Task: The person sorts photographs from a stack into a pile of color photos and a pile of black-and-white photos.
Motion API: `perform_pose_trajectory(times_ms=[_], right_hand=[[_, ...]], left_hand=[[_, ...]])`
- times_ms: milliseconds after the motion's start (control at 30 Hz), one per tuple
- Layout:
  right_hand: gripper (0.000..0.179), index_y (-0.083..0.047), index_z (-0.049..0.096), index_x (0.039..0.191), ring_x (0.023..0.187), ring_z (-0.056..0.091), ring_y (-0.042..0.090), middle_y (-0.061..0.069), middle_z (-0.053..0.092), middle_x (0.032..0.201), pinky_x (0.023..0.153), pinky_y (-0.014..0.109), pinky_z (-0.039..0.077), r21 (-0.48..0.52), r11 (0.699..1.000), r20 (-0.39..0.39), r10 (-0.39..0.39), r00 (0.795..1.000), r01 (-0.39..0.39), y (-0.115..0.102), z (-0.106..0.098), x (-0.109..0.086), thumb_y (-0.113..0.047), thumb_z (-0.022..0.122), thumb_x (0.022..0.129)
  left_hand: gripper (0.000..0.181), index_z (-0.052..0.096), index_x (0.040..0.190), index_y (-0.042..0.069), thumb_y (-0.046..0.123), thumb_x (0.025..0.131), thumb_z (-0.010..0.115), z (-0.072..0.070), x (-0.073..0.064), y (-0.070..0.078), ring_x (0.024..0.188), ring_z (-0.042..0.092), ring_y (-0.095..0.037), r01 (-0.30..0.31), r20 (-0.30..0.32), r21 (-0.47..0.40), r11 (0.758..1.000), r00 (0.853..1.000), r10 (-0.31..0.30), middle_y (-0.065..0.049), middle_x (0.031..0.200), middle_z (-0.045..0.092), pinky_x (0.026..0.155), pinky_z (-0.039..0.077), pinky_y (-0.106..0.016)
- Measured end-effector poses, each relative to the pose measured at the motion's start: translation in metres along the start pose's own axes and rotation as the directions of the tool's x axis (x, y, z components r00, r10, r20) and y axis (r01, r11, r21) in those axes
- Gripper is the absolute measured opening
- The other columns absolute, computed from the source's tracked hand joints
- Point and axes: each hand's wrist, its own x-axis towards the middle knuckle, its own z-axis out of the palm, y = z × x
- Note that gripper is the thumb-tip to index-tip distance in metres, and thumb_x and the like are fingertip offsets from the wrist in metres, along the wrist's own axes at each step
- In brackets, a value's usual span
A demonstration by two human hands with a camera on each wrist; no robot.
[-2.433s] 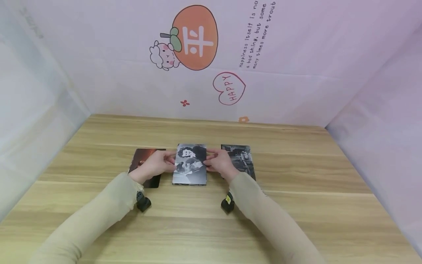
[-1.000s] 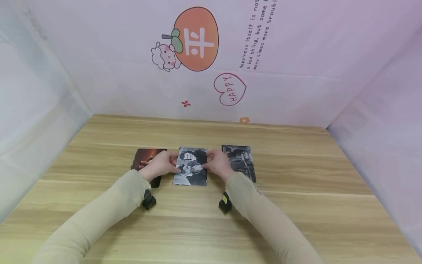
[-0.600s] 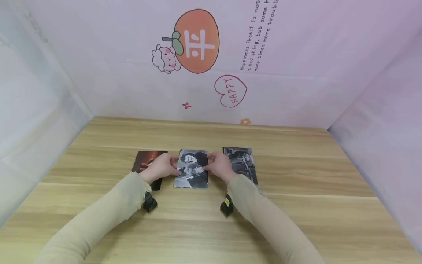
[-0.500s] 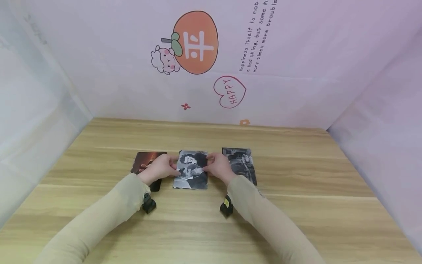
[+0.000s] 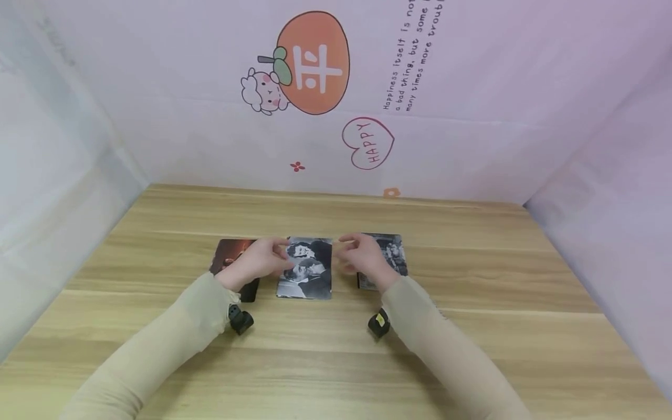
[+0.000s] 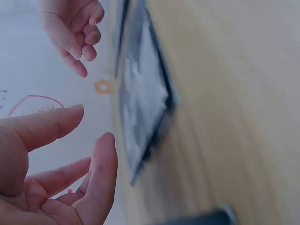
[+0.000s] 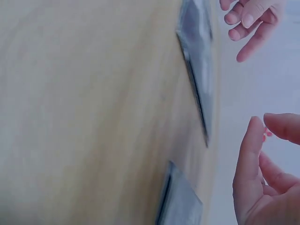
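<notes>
Three picture cards lie in a row on the wooden table. The middle card (image 5: 304,283), a black-and-white photo of two people, shows a layered edge in the wrist views, like a small stack. To its left is a dark reddish card (image 5: 224,255), partly under my left hand (image 5: 256,261). On the right lies another black-and-white card (image 5: 392,256), partly covered by my right hand (image 5: 366,258). Both hands hover above the cards with thumb and fingers apart. In the wrist views, neither left fingers (image 6: 104,159) nor right fingers (image 7: 248,159) hold anything.
The wooden table (image 5: 304,361) reaches back to a white cloth wall (image 5: 472,105) with printed cartoons and words. Cloth sides close in the left and right. Small black cameras (image 5: 240,321) sit below the wrists.
Both hands had been pinching the middle card's side edges; now they have let go. The right hand has moved right over the right card, while the left has lifted slightly. The middle card stays flat.
</notes>
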Motion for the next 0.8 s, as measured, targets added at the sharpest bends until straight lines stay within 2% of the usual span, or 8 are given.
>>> perform_pose_trajectory(times_ms=[233, 367, 600, 800], right_hand=[[0.043, -0.001, 0.05, 0.132, 0.099, 0.062, 0.029, 0.014, 0.057, 0.107, 0.082, 0.039, 0.057, 0.062, 0.997, 0.018, -0.053, 0.998, 0.052, 0.0, -0.02, -0.011, -0.01, 0.06, 0.091], [0.044, 0.001, 0.048, 0.133, 0.103, 0.06, 0.031, 0.012, 0.058, 0.106, 0.083, 0.037, 0.056, 0.075, 0.995, 0.019, -0.063, 0.998, 0.061, 0.007, -0.034, -0.016, -0.011, 0.059, 0.092], [0.043, 0.003, 0.047, 0.132, 0.095, 0.06, 0.024, 0.007, 0.057, 0.1, 0.084, 0.037, 0.056, 0.059, 0.997, 0.014, -0.06, 0.998, 0.059, 0.016, -0.053, -0.023, -0.01, 0.057, 0.093], [0.045, 0.002, 0.046, 0.134, 0.105, 0.058, 0.032, 0.015, 0.055, 0.111, 0.089, 0.039, 0.054, 0.047, 0.998, -0.003, -0.041, 0.999, 0.041, 0.023, -0.066, -0.029, -0.011, 0.057, 0.092]], left_hand=[[0.055, 0.047, 0.135, -0.001, 0.016, 0.087, 0.067, 0.01, 0.001, 0.015, 0.086, 0.065, -0.021, -0.025, -0.02, 0.001, 1.0, 0.999, 0.025, -0.015, 0.107, 0.06, 0.073, 0.056, -0.03], [0.052, 0.049, 0.134, 0.0, 0.016, 0.087, 0.066, 0.018, 0.003, 0.022, 0.084, 0.066, -0.019, -0.071, -0.027, -0.012, 0.997, 0.997, 0.071, -0.015, 0.108, 0.062, 0.072, 0.056, -0.031], [0.05, 0.05, 0.134, 0.002, 0.013, 0.087, 0.066, 0.035, 0.005, 0.038, 0.084, 0.067, -0.023, -0.082, -0.025, -0.089, 0.993, 0.996, 0.08, -0.016, 0.11, 0.06, 0.074, 0.057, -0.036], [0.048, 0.049, 0.133, -0.002, 0.009, 0.088, 0.063, 0.052, 0.011, 0.046, 0.092, 0.064, -0.025, -0.118, 0.001, -0.155, 0.981, 0.993, 0.119, -0.017, 0.109, 0.059, 0.077, 0.057, -0.031]])
